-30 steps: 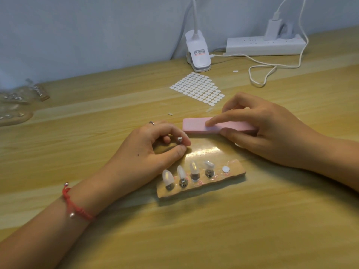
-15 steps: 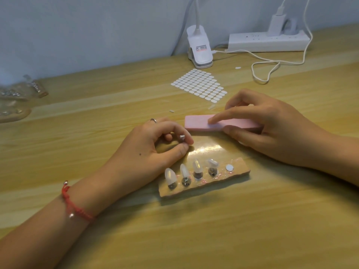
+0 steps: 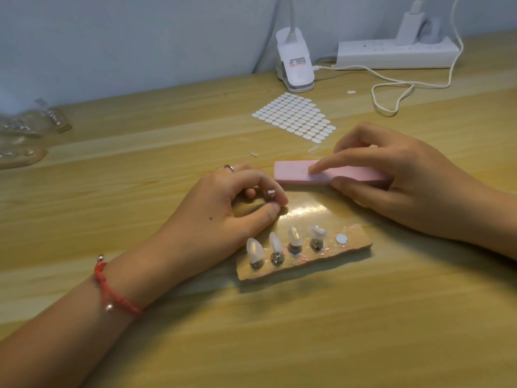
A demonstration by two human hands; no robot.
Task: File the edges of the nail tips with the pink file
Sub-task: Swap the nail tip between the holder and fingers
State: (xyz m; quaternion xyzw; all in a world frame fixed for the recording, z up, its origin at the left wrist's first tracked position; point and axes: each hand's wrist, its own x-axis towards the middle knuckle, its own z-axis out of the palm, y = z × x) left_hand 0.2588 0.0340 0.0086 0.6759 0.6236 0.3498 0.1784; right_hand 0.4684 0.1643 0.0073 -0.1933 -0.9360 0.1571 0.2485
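Your pink file [image 3: 330,175] is a long, pale block lying flat on the table [image 3: 363,331], just behind the holder strip [image 3: 352,247] where four nail tips [image 3: 254,249] stand. Your right hand [image 3: 405,186] grips it, with the forefinger on top and the thumb at the near edge. The file's left end sits just beside your left hand [image 3: 223,211], which pinches a small silvery piece [image 3: 270,194]. Bare wood lies nearer you.

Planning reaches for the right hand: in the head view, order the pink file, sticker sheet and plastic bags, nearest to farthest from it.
From the right hand:
1. Pink file, held in its fingers.
2. Sticker sheet, behind it, toward the wall.
3. Plastic bags, at the far left edge.
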